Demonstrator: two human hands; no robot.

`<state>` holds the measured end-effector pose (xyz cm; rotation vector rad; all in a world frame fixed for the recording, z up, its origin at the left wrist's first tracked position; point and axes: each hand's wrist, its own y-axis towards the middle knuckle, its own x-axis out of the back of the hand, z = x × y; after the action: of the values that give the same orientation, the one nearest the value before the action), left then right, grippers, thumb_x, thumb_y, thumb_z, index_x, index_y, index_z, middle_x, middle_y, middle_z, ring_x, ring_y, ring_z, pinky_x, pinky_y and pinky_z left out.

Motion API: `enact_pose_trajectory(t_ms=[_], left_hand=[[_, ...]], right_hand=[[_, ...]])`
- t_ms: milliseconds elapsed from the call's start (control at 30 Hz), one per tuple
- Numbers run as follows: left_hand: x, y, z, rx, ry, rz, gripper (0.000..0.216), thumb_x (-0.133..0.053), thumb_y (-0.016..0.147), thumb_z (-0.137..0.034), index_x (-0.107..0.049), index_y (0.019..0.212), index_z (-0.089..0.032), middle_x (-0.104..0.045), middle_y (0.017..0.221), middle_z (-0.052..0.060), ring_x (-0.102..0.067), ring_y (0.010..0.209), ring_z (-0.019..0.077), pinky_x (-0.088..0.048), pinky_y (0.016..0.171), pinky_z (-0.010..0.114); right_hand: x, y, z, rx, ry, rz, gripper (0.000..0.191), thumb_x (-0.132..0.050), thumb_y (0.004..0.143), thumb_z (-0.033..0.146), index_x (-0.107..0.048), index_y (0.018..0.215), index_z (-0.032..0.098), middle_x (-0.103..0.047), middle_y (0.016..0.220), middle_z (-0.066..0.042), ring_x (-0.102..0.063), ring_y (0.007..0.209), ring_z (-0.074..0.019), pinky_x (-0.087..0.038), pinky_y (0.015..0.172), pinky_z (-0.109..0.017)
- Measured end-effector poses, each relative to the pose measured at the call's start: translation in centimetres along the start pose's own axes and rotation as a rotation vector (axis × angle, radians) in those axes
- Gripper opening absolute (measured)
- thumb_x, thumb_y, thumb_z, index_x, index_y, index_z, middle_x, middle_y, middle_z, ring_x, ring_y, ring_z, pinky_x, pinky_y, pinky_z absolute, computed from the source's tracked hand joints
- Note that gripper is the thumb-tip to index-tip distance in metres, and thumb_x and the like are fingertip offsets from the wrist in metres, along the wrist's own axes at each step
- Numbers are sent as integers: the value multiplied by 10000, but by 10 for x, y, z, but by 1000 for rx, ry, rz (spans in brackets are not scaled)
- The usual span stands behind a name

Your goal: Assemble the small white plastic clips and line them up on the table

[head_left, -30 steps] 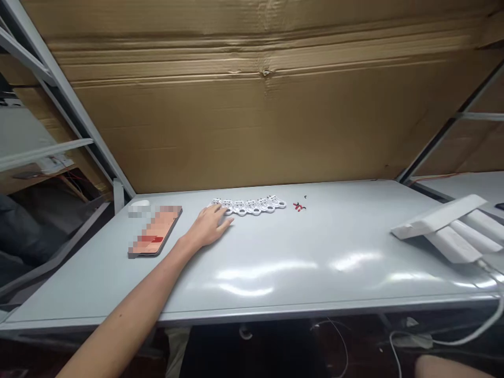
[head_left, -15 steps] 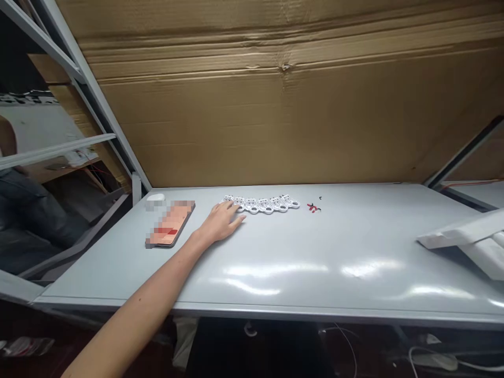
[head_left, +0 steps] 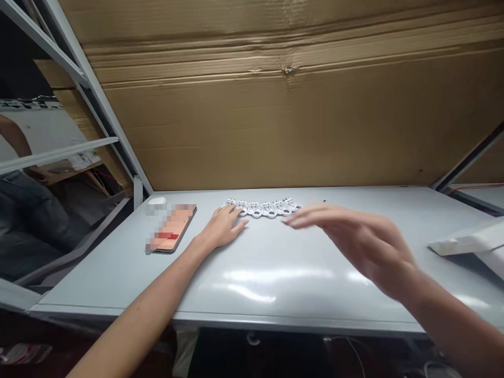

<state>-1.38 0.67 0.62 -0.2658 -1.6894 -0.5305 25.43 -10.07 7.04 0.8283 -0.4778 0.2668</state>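
both hands over the table [head_left: 244,265]. the row of small white parts [head_left: 268,209] lies along its far half, near the cardboard backing [head_left: 268,131]; each part shows a ring at its near side, and neighbours touch or nearly so.

left hand [head_left: 221,229]: loosely open, thumb held apart, fingertips at the row's left end. no part seen lifted; whether the fingers press down or merely rest cannot be told. right hand [head_left: 360,241]: blurred, fingers stretched out and pointing at the row's right end, nothing seen in it. fingertips overlap the last ring in view; contact cannot be told.

step in hand, by judgement: handling of the row, left hand as a steady at one end, right hand at the approach. the next move calls for light right fingertips, kept low, and a quiet left hand, since a knock at one end could push the whole line askew.

nearby: phone [head_left: 175,231] and white case [head_left: 158,203] left of the left hand; white object [head_left: 466,240] beyond the right hand; small dark bit [head_left: 325,200] behind the right fingers.
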Motion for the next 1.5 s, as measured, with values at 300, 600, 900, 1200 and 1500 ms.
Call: enact_pose_trajectory(t_ms=[300, 600, 900, 1200, 1500], left_hand=[[-1, -1, 8, -52, -39, -40, 488, -368, 988, -485, -542, 1342, -198, -507, 1428, 131, -463, 1322, 310, -376, 1101, 462], [1, 8, 48, 79, -104, -110, 593, -419, 947, -478, -449, 1421, -122, -429, 1501, 145, -400, 1386, 299, -321, 1152, 424], [-6, 11, 55, 34, -238, -86, 541, -434, 956, -415, -427, 1449, -192, -457, 1492, 79, -439, 1362, 252, -347, 1131, 370], [22, 2, 30, 87, -141, -196, 613, -598, 884, -465, -438, 1417, -208, -520, 1348, 124, -546, 1202, 316, -452, 996, 429], [2, -9, -40, -238, -248, -68, 574, -670, 856, -489, -523, 1349, -234, -586, 1221, 105, -577, 1108, 286, -491, 930, 403]], right_hand=[[21, 7, -147, -310, -618, 181, 434, -407, 961, 436, -627, 1253, 202, -613, 1323, -134, -563, 1221, -325, -475, 1008, -480], [13, -2, -139, -362, -644, 342, 591, -319, 974, 535, -463, 1437, 197, -436, 1515, -109, -396, 1389, -329, -356, 1136, -495], [34, -3, -145, -495, -653, 240, 548, -361, 953, 523, -517, 1377, 213, -494, 1470, -102, -455, 1341, -334, -395, 1102, -458], [67, -3, -159, -593, -688, 202, 404, -419, 921, 395, -649, 1170, 175, -627, 1311, -114, -566, 1210, -299, -461, 971, -383], [46, 1, -153, -606, -651, 117, 208, -537, 828, 310, -727, 844, 227, -718, 1106, -62, -642, 1008, -259, -479, 777, -326]])
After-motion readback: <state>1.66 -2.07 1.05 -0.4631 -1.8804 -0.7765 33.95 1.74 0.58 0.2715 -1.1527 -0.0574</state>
